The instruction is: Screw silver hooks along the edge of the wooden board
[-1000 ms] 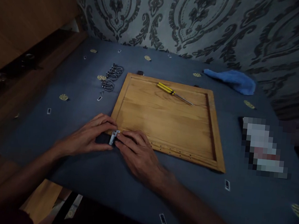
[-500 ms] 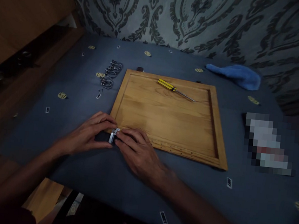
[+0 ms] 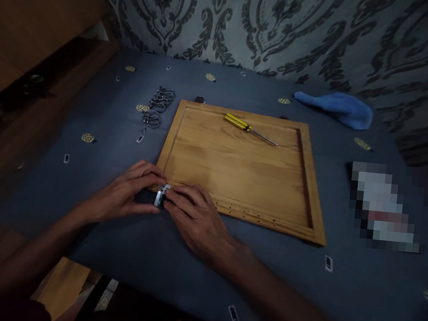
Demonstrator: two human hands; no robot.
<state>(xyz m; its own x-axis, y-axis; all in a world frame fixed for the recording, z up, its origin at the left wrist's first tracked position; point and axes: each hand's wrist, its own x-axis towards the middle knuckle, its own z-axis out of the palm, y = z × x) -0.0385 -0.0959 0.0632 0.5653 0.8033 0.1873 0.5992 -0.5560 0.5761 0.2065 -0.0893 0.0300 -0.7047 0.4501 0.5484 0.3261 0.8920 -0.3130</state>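
Note:
A small silver metal fitting (image 3: 160,197), bracket-like with a hole in it, sits at the near left corner of a framed wooden panel (image 3: 236,162). From the left, my left hand (image 3: 129,193) pinches it between thumb and fingers. My right hand (image 3: 199,217) closes in from the other side, its fingertips against the fitting and its knuckles over the panel's near edge. A row of small dark holes runs along that edge. On the panel's far half lies a yellow-handled screwdriver (image 3: 238,122), its shaft pointing right.
Several wire-like metal pieces (image 3: 152,119) lie left of the panel, with tiny screws (image 3: 143,131) close by. A blue cloth (image 3: 347,110) rests at the back right. A pixelated flat item (image 3: 387,207) is on the right. Wooden furniture (image 3: 34,17) borders the table's left side.
The metal fitting has tilted slightly between my fingers and shows more of its face. Both hands stay almost in place.

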